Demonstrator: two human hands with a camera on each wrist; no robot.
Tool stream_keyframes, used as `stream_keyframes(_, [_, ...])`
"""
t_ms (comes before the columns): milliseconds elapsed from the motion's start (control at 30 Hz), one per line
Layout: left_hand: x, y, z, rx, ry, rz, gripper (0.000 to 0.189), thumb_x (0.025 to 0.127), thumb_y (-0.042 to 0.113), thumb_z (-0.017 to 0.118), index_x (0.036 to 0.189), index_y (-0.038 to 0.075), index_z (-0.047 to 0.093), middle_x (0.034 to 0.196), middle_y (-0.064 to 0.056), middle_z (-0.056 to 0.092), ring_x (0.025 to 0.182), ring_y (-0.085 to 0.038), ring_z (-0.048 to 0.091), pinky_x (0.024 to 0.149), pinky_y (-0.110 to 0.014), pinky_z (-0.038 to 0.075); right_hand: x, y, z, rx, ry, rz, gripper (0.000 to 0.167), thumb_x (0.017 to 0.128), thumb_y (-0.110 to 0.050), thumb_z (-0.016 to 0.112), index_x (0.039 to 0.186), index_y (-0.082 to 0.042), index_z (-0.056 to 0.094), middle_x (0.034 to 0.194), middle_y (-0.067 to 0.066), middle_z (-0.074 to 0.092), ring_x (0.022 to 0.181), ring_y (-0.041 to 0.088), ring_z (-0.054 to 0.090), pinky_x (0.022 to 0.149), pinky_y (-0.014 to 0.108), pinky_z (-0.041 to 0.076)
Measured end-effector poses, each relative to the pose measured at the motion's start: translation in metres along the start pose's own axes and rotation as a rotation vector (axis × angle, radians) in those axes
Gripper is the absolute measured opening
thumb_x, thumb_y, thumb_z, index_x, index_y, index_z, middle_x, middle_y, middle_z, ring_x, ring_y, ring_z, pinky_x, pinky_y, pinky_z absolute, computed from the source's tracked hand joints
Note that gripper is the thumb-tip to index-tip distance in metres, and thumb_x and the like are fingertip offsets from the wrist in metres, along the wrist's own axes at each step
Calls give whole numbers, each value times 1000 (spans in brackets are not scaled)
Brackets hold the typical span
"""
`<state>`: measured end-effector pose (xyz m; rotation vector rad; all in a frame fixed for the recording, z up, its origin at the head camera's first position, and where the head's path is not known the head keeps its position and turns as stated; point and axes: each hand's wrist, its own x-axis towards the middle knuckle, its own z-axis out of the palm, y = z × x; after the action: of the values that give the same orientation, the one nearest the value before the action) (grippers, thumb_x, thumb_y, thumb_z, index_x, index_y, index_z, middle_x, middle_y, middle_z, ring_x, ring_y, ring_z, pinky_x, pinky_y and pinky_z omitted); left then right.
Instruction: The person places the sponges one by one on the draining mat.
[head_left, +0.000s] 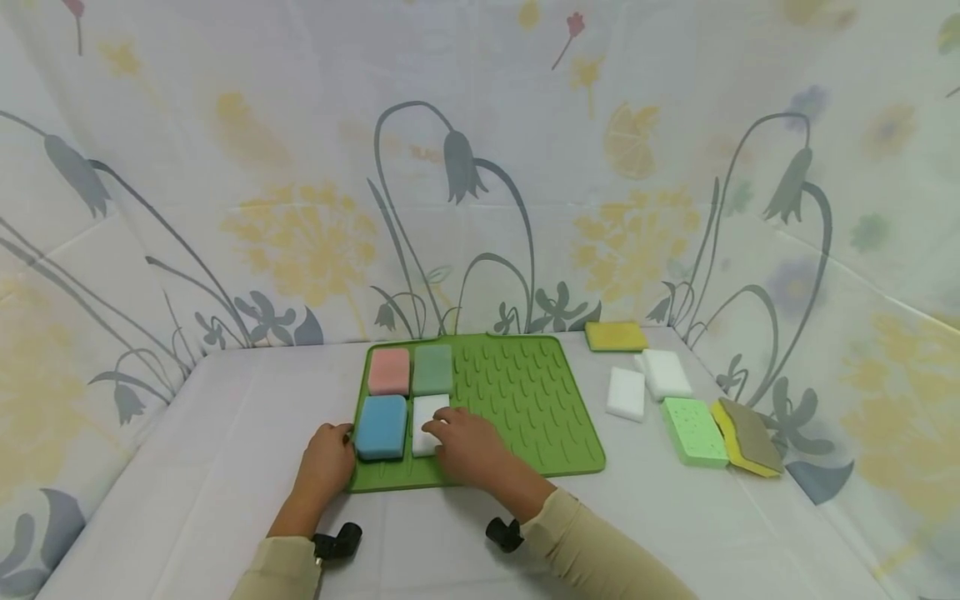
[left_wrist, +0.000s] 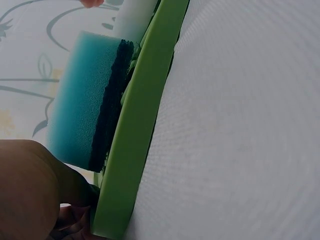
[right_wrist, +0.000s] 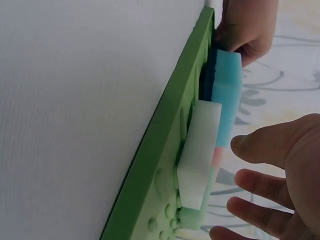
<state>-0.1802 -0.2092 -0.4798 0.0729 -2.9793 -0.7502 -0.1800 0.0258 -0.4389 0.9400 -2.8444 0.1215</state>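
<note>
A green ridged mat (head_left: pixel 525 400) with a raised rim lies on the table. Four sponges stand on its left half: pink (head_left: pixel 389 372), green (head_left: pixel 432 370), blue with a dark scouring layer (head_left: pixel 382 427), and a white block (head_left: pixel 429 417). At the mat's left edge my left hand (head_left: pixel 327 457) pinches the rim beside the blue sponge; some of its fingers are hidden. My right hand (head_left: pixel 472 446) hovers over the white block, fingers apart and slightly bent. The right wrist view shows a gap between those fingertips (right_wrist: pixel 240 145) and the white block (right_wrist: pixel 200 155).
Right of the mat lie a yellow sponge (head_left: pixel 616 337), white blocks (head_left: pixel 626 393) (head_left: pixel 665 374), a light green sponge (head_left: pixel 694 432) and a yellow sponge with a brownish layer (head_left: pixel 748 437). A flower-patterned curtain (head_left: pixel 480 167) rises behind the table.
</note>
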Motion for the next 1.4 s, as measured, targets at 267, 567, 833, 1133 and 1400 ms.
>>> stream_keyframes(267, [-1, 0, 0, -1, 0, -3, 35, 93, 3, 48, 123, -13, 57, 109, -29, 59, 103, -40, 59, 84, -51, 51, -5, 15, -3, 42, 8, 13, 31, 94, -17, 59, 125, -19, 64, 128, 2, 61, 116, 21, 60, 84, 34, 56])
stream_keyframes(567, [0, 2, -1, 1, 2, 0, 35, 94, 2, 48, 123, -13, 57, 109, -29, 59, 103, -41, 59, 84, -51, 51, -8, 28, -7, 50, 64, 5, 31, 92, -13, 58, 121, -18, 66, 125, 2, 63, 113, 21, 61, 80, 33, 56])
stream_keyframes(833, [-1, 1, -1, 5, 3, 7, 35, 93, 2, 47, 122, -14, 57, 109, -30, 59, 103, -42, 59, 85, -52, 51, -12, 42, -10, 52, 71, 29, 33, 91, -15, 62, 124, -17, 65, 126, 3, 62, 113, 24, 61, 77, 35, 56])
stream_keyframes(1133, [-4, 4, -3, -5, 7, 21, 35, 93, 3, 47, 122, -15, 57, 108, -30, 59, 103, -43, 59, 85, -52, 51, -23, 61, -15, 45, 107, 66, 30, 90, -14, 65, 120, -15, 67, 122, 4, 64, 112, 25, 62, 83, 38, 56])
stream_keyframes(1400, [-4, 3, -1, -21, -9, 5, 35, 94, 2, 47, 123, -15, 56, 110, -30, 58, 104, -44, 58, 86, -53, 50, -35, 81, -17, 87, 110, 90, 28, 89, -12, 67, 117, -11, 68, 120, 8, 64, 111, 28, 62, 88, 41, 54])
